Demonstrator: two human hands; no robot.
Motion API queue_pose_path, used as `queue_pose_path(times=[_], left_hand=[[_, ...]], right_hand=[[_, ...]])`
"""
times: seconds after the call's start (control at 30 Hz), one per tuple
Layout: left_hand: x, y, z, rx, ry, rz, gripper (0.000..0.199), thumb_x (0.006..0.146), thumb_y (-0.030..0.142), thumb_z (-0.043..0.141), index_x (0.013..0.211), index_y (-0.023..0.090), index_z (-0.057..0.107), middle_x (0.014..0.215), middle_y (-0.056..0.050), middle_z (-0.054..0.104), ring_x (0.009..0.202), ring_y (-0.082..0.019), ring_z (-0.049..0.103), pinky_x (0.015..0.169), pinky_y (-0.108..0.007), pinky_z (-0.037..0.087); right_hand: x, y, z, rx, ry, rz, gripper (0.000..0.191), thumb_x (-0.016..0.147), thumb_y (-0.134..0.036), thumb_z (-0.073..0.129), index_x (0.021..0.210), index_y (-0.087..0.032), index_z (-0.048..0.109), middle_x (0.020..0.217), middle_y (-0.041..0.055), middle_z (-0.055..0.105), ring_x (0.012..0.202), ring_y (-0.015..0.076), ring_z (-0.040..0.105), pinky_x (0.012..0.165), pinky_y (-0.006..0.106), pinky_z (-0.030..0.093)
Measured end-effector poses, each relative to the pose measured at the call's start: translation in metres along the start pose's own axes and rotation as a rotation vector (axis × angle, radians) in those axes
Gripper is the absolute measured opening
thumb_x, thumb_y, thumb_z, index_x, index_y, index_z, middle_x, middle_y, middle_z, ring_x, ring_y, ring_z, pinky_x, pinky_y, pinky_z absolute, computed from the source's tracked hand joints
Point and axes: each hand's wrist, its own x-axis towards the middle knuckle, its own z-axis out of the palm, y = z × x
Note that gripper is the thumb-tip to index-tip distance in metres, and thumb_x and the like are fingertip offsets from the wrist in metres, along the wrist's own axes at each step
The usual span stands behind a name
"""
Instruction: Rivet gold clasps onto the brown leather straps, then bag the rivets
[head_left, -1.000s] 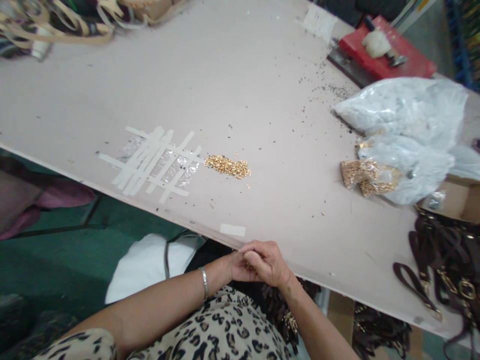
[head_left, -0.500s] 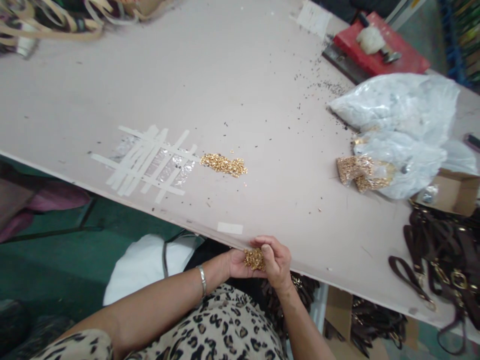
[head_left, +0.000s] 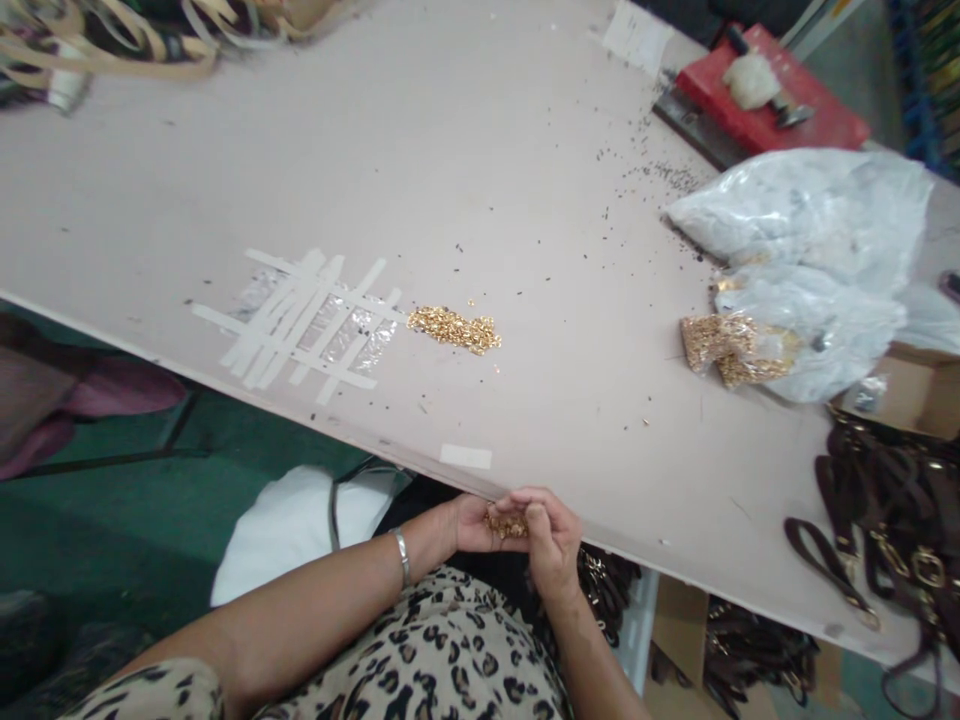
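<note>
At the near edge of the table (head_left: 450, 160), the left hand (head_left: 472, 525) cups gold bits (head_left: 510, 525), the right hand (head_left: 553, 532) curled against it, grip unclear, while the gold pile (head_left: 454, 329), lengthwise roughly along that edge, lies farther in, nearer the left.

Pale, scuffed table (head_left: 300, 160) at a slant. Green floor (head_left: 255, 425) below its near edge (light's soft), thin metal leg (head_left: 182, 422) there too. Blue rack (head_left: 916, 100) past its far right corner.
</note>
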Motion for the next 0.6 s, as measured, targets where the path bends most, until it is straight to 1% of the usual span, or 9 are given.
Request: queue_pose_path(times=[0.07, 0.13, 0.23, 0.3, 0.37, 0.43, 0.5, 0.57, 0.6], left_hand=[[-0.003, 0.003, 0.004, -0.008, -0.027, -0.029, 0.025, 0.090, 0.035, 0.063, 0.097, 0.011, 0.066, 0.098, -0.008, 0.071, 0.090, -0.019, 0.067, 0.085, -0.040, 0.054], [-0.007, 0.006, 0.005, -0.018, -0.035, -0.039, 0.029, 0.087, 0.035, 0.065, 0.100, 0.010, 0.068, 0.098, -0.011, 0.073, 0.094, -0.023, 0.068, 0.089, -0.042, 0.051], [-0.012, 0.010, 0.001, -0.040, -0.014, -0.053, 0.034, 0.082, 0.031, 0.067, 0.104, 0.005, 0.069, 0.094, -0.017, 0.075, 0.094, -0.028, 0.070, 0.091, -0.042, 0.048], [-0.016, 0.011, -0.002, -0.057, 0.016, -0.070, 0.037, 0.082, 0.030, 0.066, 0.107, 0.003, 0.069, 0.096, -0.020, 0.075, 0.095, -0.030, 0.070, 0.092, -0.042, 0.048], [-0.022, 0.010, -0.002, -0.064, 0.048, -0.097, 0.037, 0.082, 0.029, 0.064, 0.108, 0.002, 0.069, 0.098, -0.020, 0.075, 0.094, -0.030, 0.071, 0.092, -0.042, 0.048], [-0.031, 0.008, 0.006, -0.052, 0.072, -0.138, 0.032, 0.082, 0.026, 0.063, 0.103, 0.002, 0.071, 0.098, -0.019, 0.076, 0.093, -0.029, 0.072, 0.089, -0.039, 0.051], [-0.040, 0.005, 0.019, -0.022, 0.083, -0.183, 0.025, 0.080, 0.021, 0.063, 0.097, 0.005, 0.073, 0.097, -0.015, 0.077, 0.091, -0.025, 0.072, 0.086, -0.034, 0.053], [-0.048, 0.003, 0.032, 0.007, 0.078, -0.210, 0.019, 0.076, 0.026, 0.067, 0.088, 0.013, 0.075, 0.095, -0.008, 0.078, 0.089, -0.021, 0.073, 0.081, -0.030, 0.055], [-0.051, 0.003, 0.038, 0.027, 0.067, -0.224, 0.019, 0.074, 0.030, 0.069, 0.085, 0.015, 0.076, 0.093, -0.006, 0.078, 0.088, -0.020, 0.072, 0.081, -0.029, 0.055]], right_hand=[[0.002, 0.002, -0.007, 0.069, 0.108, 0.030, 0.029, 0.098, -0.041, 0.045, 0.100, -0.020, 0.065, 0.082, 0.0062, 0.073, 0.076, 0.0212, 0.072, 0.068, 0.035, 0.060], [0.005, 0.004, -0.014, 0.116, 0.189, 0.057, 0.031, 0.097, -0.044, 0.046, 0.099, -0.019, 0.064, 0.081, 0.0063, 0.073, 0.076, 0.0217, 0.073, 0.068, 0.036, 0.060], [0.006, 0.008, -0.020, 0.156, 0.239, 0.106, 0.031, 0.094, -0.047, 0.053, 0.097, -0.018, 0.065, 0.081, 0.0069, 0.073, 0.076, 0.0223, 0.073, 0.068, 0.037, 0.060], [0.005, 0.011, -0.022, 0.173, 0.255, 0.136, 0.032, 0.092, -0.048, 0.056, 0.097, -0.018, 0.066, 0.081, 0.0072, 0.074, 0.075, 0.0223, 0.073, 0.068, 0.037, 0.060], [0.003, 0.012, -0.022, 0.183, 0.280, 0.152, 0.032, 0.091, -0.049, 0.058, 0.097, -0.018, 0.066, 0.082, 0.0069, 0.074, 0.074, 0.0216, 0.072, 0.069, 0.037, 0.060], [0.001, 0.009, -0.023, 0.183, 0.314, 0.150, 0.031, 0.091, -0.048, 0.058, 0.096, -0.019, 0.067, 0.081, 0.0063, 0.074, 0.072, 0.0208, 0.072, 0.067, 0.036, 0.060], [0.001, 0.005, -0.025, 0.172, 0.356, 0.126, 0.030, 0.091, -0.046, 0.059, 0.093, -0.018, 0.069, 0.078, 0.0061, 0.073, 0.068, 0.0202, 0.071, 0.063, 0.034, 0.059], [0.006, 0.001, -0.029, 0.159, 0.401, 0.096, 0.030, 0.090, -0.046, 0.060, 0.089, -0.018, 0.070, 0.075, 0.0059, 0.072, 0.064, 0.0196, 0.070, 0.059, 0.032, 0.059], [0.010, -0.001, -0.033, 0.143, 0.426, 0.090, 0.031, 0.090, -0.047, 0.060, 0.088, -0.018, 0.070, 0.074, 0.0058, 0.072, 0.063, 0.0194, 0.069, 0.059, 0.032, 0.058]])
